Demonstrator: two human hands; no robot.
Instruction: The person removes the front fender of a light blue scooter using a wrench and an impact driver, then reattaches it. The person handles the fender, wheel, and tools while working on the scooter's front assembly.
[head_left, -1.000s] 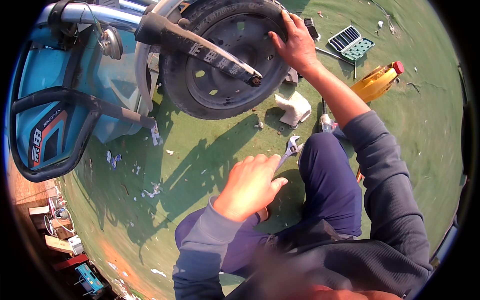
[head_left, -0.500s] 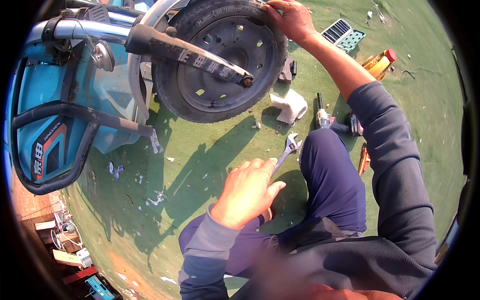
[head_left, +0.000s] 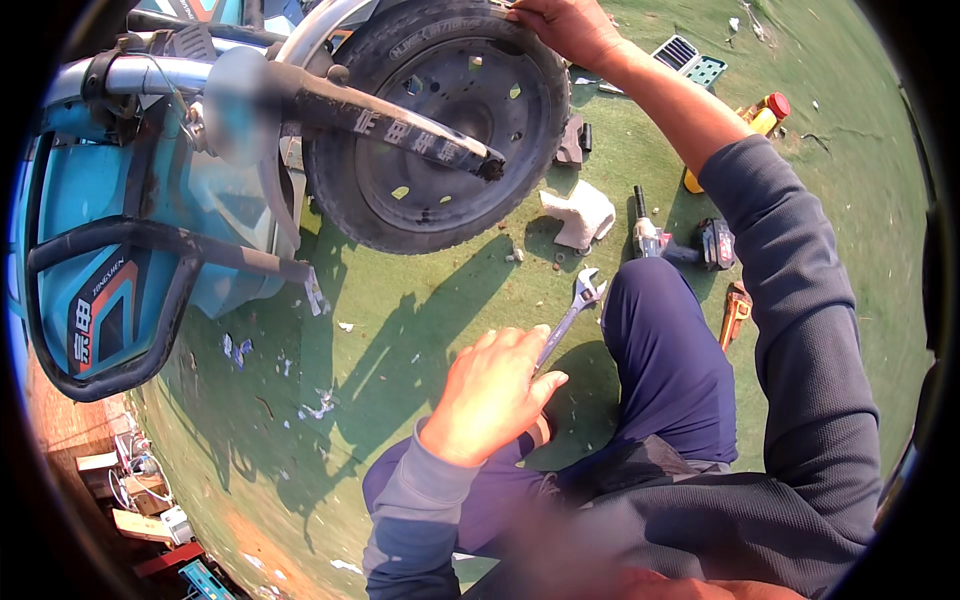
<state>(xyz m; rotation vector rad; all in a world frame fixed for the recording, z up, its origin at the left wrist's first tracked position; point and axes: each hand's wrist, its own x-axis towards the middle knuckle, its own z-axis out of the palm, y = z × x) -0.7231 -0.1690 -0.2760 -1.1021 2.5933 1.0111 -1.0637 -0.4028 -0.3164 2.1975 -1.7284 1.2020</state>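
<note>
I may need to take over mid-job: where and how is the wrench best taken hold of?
I'd grip the wrench by the bare shank just below its head, coming from the far side. The left hand covers the near end, the head points forward, and the right knee stands close on the right.

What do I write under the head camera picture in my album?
Left hand holding an adjustable wrench, right hand at the edge of a black wheel.
</note>
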